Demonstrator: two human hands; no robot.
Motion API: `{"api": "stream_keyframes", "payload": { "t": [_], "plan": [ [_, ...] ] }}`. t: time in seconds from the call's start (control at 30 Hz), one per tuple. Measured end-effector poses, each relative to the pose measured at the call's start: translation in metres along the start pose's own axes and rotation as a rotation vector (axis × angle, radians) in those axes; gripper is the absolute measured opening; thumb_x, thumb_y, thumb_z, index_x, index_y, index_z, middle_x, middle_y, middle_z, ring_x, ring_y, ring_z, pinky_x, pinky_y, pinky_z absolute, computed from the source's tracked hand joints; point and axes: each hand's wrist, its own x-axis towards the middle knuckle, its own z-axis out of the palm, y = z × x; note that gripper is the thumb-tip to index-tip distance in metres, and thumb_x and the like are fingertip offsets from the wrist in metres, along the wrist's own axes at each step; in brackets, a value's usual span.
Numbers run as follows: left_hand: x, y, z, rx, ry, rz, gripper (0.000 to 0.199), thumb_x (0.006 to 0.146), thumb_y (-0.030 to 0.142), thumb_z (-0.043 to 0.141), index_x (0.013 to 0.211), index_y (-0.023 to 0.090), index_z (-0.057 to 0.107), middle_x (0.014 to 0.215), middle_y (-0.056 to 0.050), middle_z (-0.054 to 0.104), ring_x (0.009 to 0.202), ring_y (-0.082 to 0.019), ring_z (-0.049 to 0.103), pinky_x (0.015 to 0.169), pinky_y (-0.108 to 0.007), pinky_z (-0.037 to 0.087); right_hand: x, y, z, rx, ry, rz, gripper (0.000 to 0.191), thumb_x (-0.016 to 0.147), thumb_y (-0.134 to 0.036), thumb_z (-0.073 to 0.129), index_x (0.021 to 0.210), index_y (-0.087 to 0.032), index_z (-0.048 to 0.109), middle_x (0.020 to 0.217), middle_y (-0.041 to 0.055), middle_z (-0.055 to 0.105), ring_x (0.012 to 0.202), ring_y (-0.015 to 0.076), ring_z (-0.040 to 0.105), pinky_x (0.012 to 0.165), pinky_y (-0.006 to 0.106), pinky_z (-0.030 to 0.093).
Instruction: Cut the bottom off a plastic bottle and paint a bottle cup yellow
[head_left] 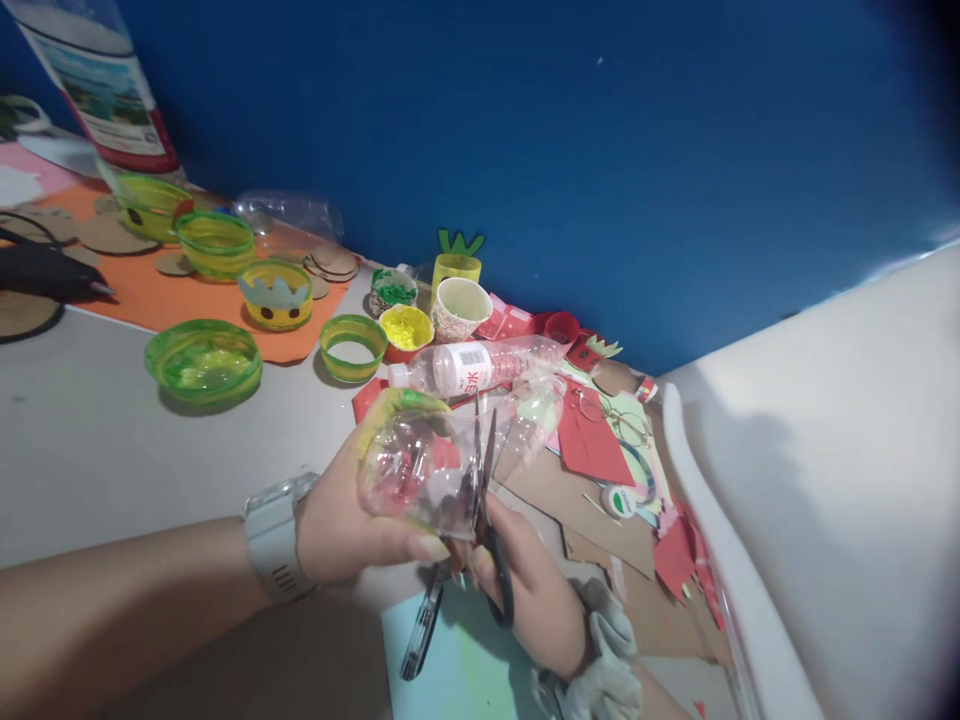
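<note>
My left hand (352,500), with a watch at the wrist and green and yellow paint on its fingers, is wrapped round the clear bottom part of a cut plastic bottle (424,460). My right hand (517,565) grips black-handled scissors (499,580). Their blades are spread at the bottle's cut edge, pointing away from me. A loose clear plastic piece (529,420) extends right of the blades; whether it is still joined to the bottle I cannot tell. Below my hands a box cutter (424,625) shows above a light blue sheet (450,660).
A whole plastic bottle (472,368) lies just behind. Several green-yellow painted rings and bowls, such as a green bowl (202,365), stand at left. Paper cups (459,310), cardboard (592,510), red paper (592,435) and glasses (611,415) sit near the blue wall (540,150).
</note>
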Motion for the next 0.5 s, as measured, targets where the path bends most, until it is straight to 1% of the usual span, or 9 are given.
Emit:
{"api": "stream_keyframes", "payload": {
  "t": [0.07,0.1,0.2,0.23,0.3,0.37,0.43,0.5],
  "plan": [
    [0.001,0.0002,0.0002,0.007,-0.056,0.019,0.047,0.064,0.022,0.086,0.103,0.024,0.058,0.071,-0.001,0.07,0.068,-0.024,0.071,0.064,-0.035,0.059,-0.0001,-0.0019,0.0009,-0.003,0.0,0.021,0.007,0.086,-0.027,0.049,0.083,-0.023,0.044,0.074,-0.0019,0.05,0.066,0.0155,0.047,0.063,0.027,0.039],
    [0.0017,0.0001,0.0006,0.015,-0.086,0.029,0.049,0.065,0.023,0.086,0.105,0.024,0.056,0.078,-0.002,0.071,0.073,-0.023,0.071,0.067,-0.034,0.059,-0.0001,-0.0025,0.0014,0.005,0.003,0.031,0.008,0.086,-0.027,0.049,0.083,-0.023,0.043,0.073,-0.0022,0.05,0.065,0.0155,0.047,0.063,0.027,0.039],
    [0.0033,-0.0019,0.0019,0.038,-0.097,0.06,0.058,0.064,0.029,0.087,0.111,0.024,0.053,0.097,-0.005,0.07,0.087,-0.023,0.07,0.075,-0.033,0.058,0.0006,-0.0031,0.0019,0.04,0.027,0.048,0.009,0.088,-0.026,0.049,0.082,-0.023,0.043,0.071,-0.0029,0.048,0.064,0.0155,0.046,0.063,0.027,0.039],
    [0.0035,-0.0029,0.0022,0.04,-0.087,0.068,0.059,0.065,0.031,0.087,0.112,0.024,0.052,0.098,-0.004,0.069,0.088,-0.022,0.069,0.077,-0.033,0.057,0.0011,-0.0031,0.0018,0.05,0.036,0.051,0.011,0.089,-0.027,0.051,0.081,-0.023,0.044,0.07,-0.0029,0.047,0.064,0.0154,0.045,0.063,0.027,0.038],
    [0.0038,-0.0046,0.0021,0.028,-0.082,0.07,0.052,0.069,0.032,0.084,0.11,0.024,0.052,0.092,-0.001,0.068,0.084,-0.019,0.068,0.076,-0.03,0.056,0.0022,-0.0026,0.0015,0.065,0.053,0.06,0.017,0.09,-0.031,0.054,0.079,-0.023,0.044,0.07,-0.0031,0.046,0.065,0.0151,0.044,0.062,0.027,0.038],
    [0.0043,-0.0051,0.0012,0.023,-0.112,0.072,0.045,0.072,0.028,0.082,0.108,0.024,0.053,0.087,0.002,0.067,0.079,-0.015,0.067,0.074,-0.027,0.056,0.0032,-0.001,0.0014,0.085,0.067,0.076,0.023,0.09,-0.035,0.057,0.076,-0.022,0.044,0.069,-0.0036,0.044,0.064,0.0143,0.042,0.061,0.026,0.037],
    [0.0051,-0.0044,-0.0005,0.041,-0.12,0.071,0.04,0.075,0.021,0.079,0.107,0.024,0.054,0.088,0.001,0.068,0.08,-0.016,0.068,0.075,-0.027,0.056,0.0041,0.0023,0.002,0.104,0.091,0.096,0.026,0.09,-0.038,0.06,0.075,-0.022,0.045,0.069,-0.0037,0.044,0.064,0.0136,0.042,0.06,0.025,0.037],
    [0.0061,-0.0037,-0.0029,0.096,-0.066,0.077,0.039,0.075,0.017,0.077,0.107,0.024,0.055,0.093,0.0,0.068,0.086,-0.017,0.067,0.079,-0.029,0.056,0.005,0.0066,0.003,0.124,0.128,0.133,0.027,0.09,-0.039,0.061,0.075,-0.021,0.048,0.068,-0.0038,0.045,0.064,0.0129,0.044,0.058,0.023,0.037]
  ]
}}
